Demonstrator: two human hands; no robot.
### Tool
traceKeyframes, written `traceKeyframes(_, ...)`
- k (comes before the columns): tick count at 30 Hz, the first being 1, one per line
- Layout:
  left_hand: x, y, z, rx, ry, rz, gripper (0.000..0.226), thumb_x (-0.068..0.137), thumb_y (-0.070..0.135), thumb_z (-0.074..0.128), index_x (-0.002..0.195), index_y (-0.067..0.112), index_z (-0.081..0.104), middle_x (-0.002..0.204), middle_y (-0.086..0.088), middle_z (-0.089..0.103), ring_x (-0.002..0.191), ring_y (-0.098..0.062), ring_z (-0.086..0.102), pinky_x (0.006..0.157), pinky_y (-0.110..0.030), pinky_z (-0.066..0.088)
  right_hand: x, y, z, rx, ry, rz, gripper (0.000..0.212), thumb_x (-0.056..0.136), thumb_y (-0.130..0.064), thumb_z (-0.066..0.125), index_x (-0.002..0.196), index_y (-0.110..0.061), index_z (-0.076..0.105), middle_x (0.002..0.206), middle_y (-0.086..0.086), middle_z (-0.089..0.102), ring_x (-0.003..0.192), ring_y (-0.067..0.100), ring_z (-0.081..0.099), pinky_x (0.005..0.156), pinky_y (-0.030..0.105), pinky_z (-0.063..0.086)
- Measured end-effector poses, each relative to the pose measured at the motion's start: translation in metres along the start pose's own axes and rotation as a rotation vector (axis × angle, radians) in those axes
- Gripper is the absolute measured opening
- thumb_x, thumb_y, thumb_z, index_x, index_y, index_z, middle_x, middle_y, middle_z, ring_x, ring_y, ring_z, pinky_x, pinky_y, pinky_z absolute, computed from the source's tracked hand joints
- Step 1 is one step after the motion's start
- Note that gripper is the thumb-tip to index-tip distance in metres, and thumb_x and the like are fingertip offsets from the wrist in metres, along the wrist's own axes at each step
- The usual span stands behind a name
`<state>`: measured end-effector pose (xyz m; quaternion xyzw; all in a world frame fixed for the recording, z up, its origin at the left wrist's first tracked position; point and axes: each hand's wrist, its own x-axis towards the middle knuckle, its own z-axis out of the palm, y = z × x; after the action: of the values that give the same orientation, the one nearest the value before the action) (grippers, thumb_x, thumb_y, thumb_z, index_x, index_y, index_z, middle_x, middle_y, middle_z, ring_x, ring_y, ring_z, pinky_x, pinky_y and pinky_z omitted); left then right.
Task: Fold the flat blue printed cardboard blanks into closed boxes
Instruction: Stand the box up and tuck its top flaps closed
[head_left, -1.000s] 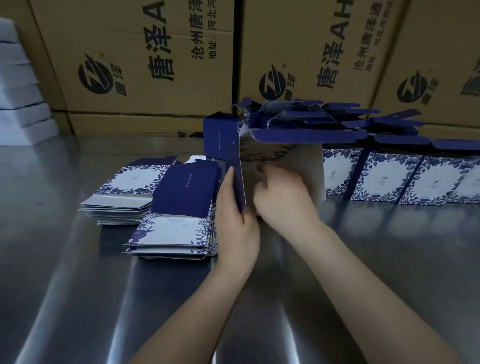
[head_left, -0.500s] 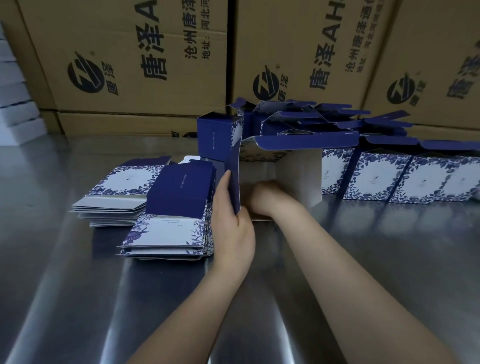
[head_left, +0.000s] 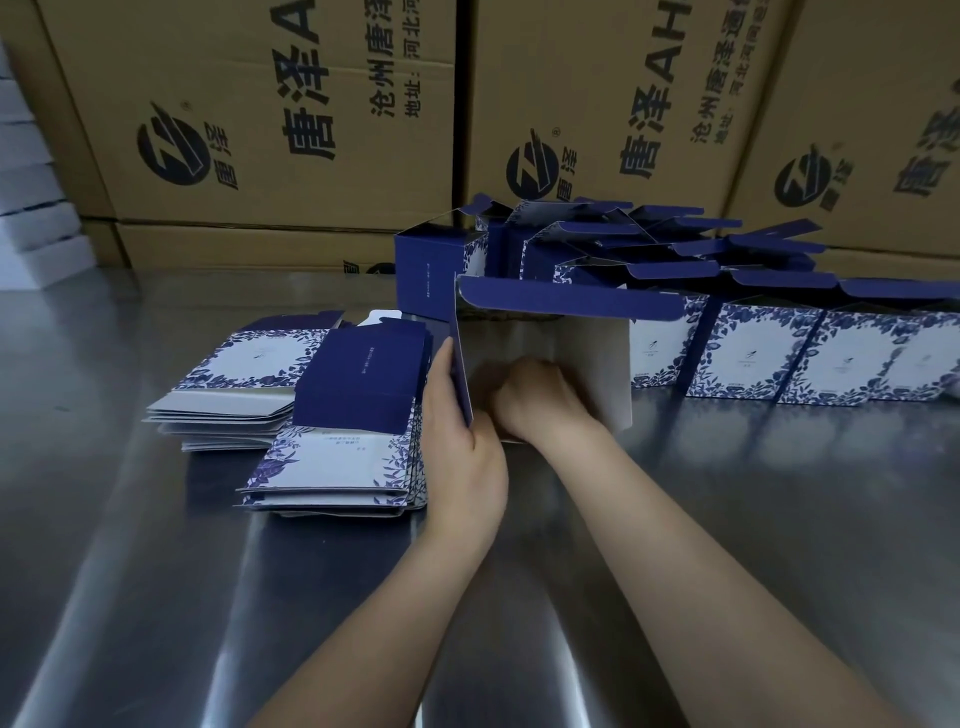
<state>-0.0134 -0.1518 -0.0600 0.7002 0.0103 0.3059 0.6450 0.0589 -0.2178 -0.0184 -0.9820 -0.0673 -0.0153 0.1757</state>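
A half-formed blue box (head_left: 582, 358) lies on its side on the steel table, its open end toward me and its grey inside showing. My left hand (head_left: 462, 447) grips the box's left wall, thumb along the edge. My right hand (head_left: 535, 400) reaches inside the box with curled fingers, pressing against the inner panels; its fingertips are hidden. A blue lid flap (head_left: 571, 299) sticks out over the opening. Two stacks of flat blue printed blanks (head_left: 343, 415) (head_left: 234, 384) lie to the left.
A row of erected boxes with open flaps (head_left: 789, 353) stands to the right and behind. One upright blue box (head_left: 431, 270) stands behind the held one. Large brown cartons (head_left: 291, 114) wall off the back. White boxes (head_left: 31, 208) are stacked at far left.
My right hand has pushed deeper into the box and its fingers have curled. The box has settled lower on the table. My left hand keeps its grip on the left wall.
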Motion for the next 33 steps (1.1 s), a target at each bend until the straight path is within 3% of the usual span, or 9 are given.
traceKeyframes(3, -0.001, 0.0, 0.0, 0.027, -0.016, 0.012, 0.064, 0.092, -0.011, 0.038, 0.149, 0.016, 0.036, 0.148, -0.002, 0.047, 0.138, -0.018, 0.042, 0.115, -0.044, 0.034, 0.002, -0.002, -0.002, -0.171, -0.134, -0.047, 0.035, 0.102, -0.031, 0.032, 0.116, -0.01, 0.056, 0.127, 0.017, 0.057, 0.116, 0.032, 0.052, 0.101, 0.038, 0.039)
traceKeyframes(5, 0.0, 0.0, 0.0, 0.027, -0.016, 0.009, 0.064, 0.092, -0.011, 0.038, 0.15, 0.016, 0.036, 0.148, -0.001, 0.047, 0.138, -0.016, 0.042, 0.115, -0.043, 0.033, 0.001, -0.003, -0.005, -0.203, -0.163, -0.083, 0.036, 0.102, -0.031, 0.031, 0.121, -0.012, 0.054, 0.129, 0.015, 0.056, 0.12, 0.032, 0.05, 0.105, 0.04, 0.036)
traceKeyframes(10, -0.001, 0.001, 0.0, 0.032, -0.023, 0.011, 0.064, 0.092, -0.011, 0.038, 0.15, 0.016, 0.036, 0.149, -0.001, 0.047, 0.138, -0.016, 0.042, 0.115, -0.042, 0.034, -0.003, -0.004, -0.008, -0.14, -0.145, -0.072, 0.036, 0.103, -0.031, 0.032, 0.122, -0.01, 0.054, 0.129, 0.015, 0.056, 0.12, 0.032, 0.051, 0.104, 0.039, 0.036)
traceKeyframes(14, 0.001, 0.001, -0.001, 0.017, -0.004, -0.012, 0.065, 0.091, -0.01, 0.038, 0.15, 0.017, 0.035, 0.149, -0.002, 0.047, 0.139, -0.019, 0.041, 0.116, -0.045, 0.033, -0.009, -0.002, -0.004, 0.027, -0.011, -0.023, 0.025, 0.098, -0.026, 0.046, 0.104, -0.01, 0.063, 0.11, 0.014, 0.065, 0.101, 0.03, 0.061, 0.08, 0.033, 0.048)
traceKeyframes(17, -0.001, 0.002, -0.001, 0.017, -0.004, -0.005, 0.065, 0.091, -0.01, 0.038, 0.15, 0.017, 0.036, 0.148, -0.003, 0.048, 0.139, -0.02, 0.042, 0.115, -0.046, 0.033, -0.011, -0.006, -0.002, -0.044, 0.036, -0.107, 0.017, 0.1, -0.025, 0.044, 0.096, -0.014, 0.058, 0.107, 0.011, 0.063, 0.098, 0.028, 0.06, 0.08, 0.034, 0.047)
traceKeyframes(23, 0.0, 0.002, -0.001, -0.015, 0.018, -0.019, 0.058, 0.096, -0.002, 0.04, 0.149, 0.021, 0.039, 0.147, 0.001, 0.051, 0.137, -0.014, 0.044, 0.115, -0.041, 0.035, -0.014, -0.013, -0.01, -0.078, -0.237, -0.267, 0.017, 0.104, -0.026, 0.038, 0.088, -0.025, 0.045, 0.13, 0.013, 0.051, 0.101, 0.027, 0.053, 0.082, 0.031, 0.04)
traceKeyframes(25, 0.0, 0.003, 0.0, -0.016, 0.018, -0.024, 0.059, 0.096, -0.004, 0.039, 0.149, 0.022, 0.039, 0.147, 0.001, 0.051, 0.137, -0.014, 0.044, 0.115, -0.04, 0.034, -0.012, -0.014, -0.01, -0.099, -0.297, -0.252, 0.01, 0.104, -0.025, 0.036, 0.099, -0.023, 0.045, 0.139, 0.014, 0.042, 0.11, 0.03, 0.052, 0.092, 0.035, 0.043)
traceKeyframes(28, 0.001, 0.003, -0.001, -0.011, 0.012, -0.035, 0.062, 0.094, -0.007, 0.037, 0.148, 0.024, 0.039, 0.146, 0.0, 0.052, 0.137, -0.014, 0.045, 0.115, -0.04, 0.034, -0.009, -0.017, -0.011, -0.154, -0.33, -0.246, 0.031, 0.104, -0.022, 0.037, 0.132, -0.009, 0.042, 0.138, 0.015, 0.041, 0.114, 0.03, 0.051, 0.098, 0.038, 0.043)
traceKeyframes(33, 0.001, 0.004, -0.002, -0.028, 0.022, -0.033, 0.062, 0.094, -0.007, 0.037, 0.15, 0.02, 0.039, 0.147, 0.0, 0.05, 0.138, -0.014, 0.043, 0.116, -0.04, 0.033, -0.01, -0.016, -0.011, -0.132, -0.12, -0.287, 0.011, 0.102, -0.02, 0.042, 0.092, -0.019, 0.047, 0.107, 0.009, 0.06, 0.082, 0.02, 0.048, 0.073, 0.03, 0.037)
